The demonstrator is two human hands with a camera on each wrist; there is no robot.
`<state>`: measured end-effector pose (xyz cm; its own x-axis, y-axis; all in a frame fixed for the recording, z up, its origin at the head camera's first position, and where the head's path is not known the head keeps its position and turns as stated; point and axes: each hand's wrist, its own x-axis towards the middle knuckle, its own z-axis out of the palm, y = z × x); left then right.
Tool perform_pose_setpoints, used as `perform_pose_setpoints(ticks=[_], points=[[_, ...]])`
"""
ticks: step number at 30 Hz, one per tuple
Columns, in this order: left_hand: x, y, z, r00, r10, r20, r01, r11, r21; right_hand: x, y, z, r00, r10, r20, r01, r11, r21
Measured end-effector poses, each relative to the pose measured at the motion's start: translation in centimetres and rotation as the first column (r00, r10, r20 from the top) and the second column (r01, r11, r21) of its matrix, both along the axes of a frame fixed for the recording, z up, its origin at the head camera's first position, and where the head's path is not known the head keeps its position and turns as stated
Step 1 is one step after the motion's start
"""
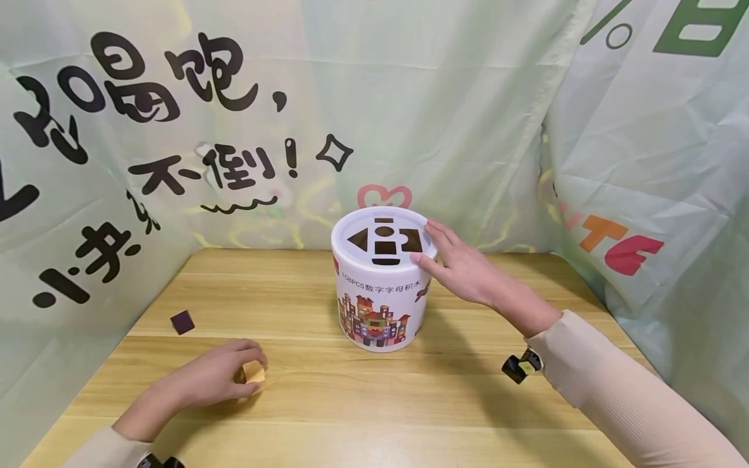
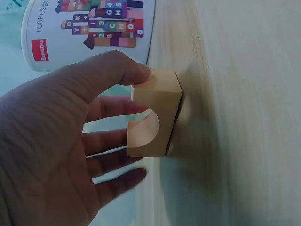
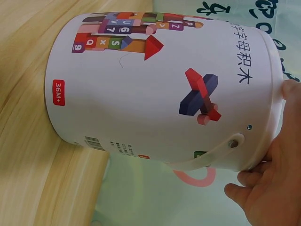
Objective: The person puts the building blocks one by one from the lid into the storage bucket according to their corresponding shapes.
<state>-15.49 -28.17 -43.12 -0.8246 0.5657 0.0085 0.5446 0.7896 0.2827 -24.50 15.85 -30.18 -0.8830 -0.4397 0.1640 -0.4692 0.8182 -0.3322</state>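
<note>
A white lidded bucket [image 1: 377, 305] with printed building blocks on its side stands upright on the table. Its lid [image 1: 363, 221] has several shaped holes, among them a triangle, a circle and a notched square. My right hand [image 1: 462, 266] rests against the right side of the lid's rim, fingers extended, thumb nearer me. To the left of the bucket, my left hand [image 1: 216, 374] holds a plain wooden arch block [image 2: 164, 108] between thumb and fingers, low at the tabletop. The block's curved notch faces my palm. Whether it touches the table is hard to tell.
A dark purple square block [image 1: 183, 322] lies on the wooden table [image 1: 351, 409] beyond my left hand. Printed cloth [image 1: 445, 130] hangs behind the table and along both sides. The bucket's pale handle [image 3: 207, 160] hangs down its side.
</note>
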Motion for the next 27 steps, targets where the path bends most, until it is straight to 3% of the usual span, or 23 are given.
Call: perform_pose_setpoints(ticks=[10, 17, 27], points=[[-0.4, 0.5, 0.2, 0.999, 0.022, 0.024, -0.021, 0.998, -0.055, 0.1, 0.0, 0.0, 1.000, 0.001, 0.004, -0.001, 1.000, -0.001], [-1.0, 1.4, 1.7, 0.998, -0.054, -0.009, 0.054, 0.999, -0.005, 0.1, 0.0, 0.0, 1.000, 0.001, 0.001, -0.001, 1.000, -0.004], [-1.7, 2.7, 3.8, 0.995, -0.078, -0.060, 0.080, 0.996, 0.034, 0.0, 0.0, -0.1, 1.000, -0.001, 0.004, 0.001, 1.000, -0.008]])
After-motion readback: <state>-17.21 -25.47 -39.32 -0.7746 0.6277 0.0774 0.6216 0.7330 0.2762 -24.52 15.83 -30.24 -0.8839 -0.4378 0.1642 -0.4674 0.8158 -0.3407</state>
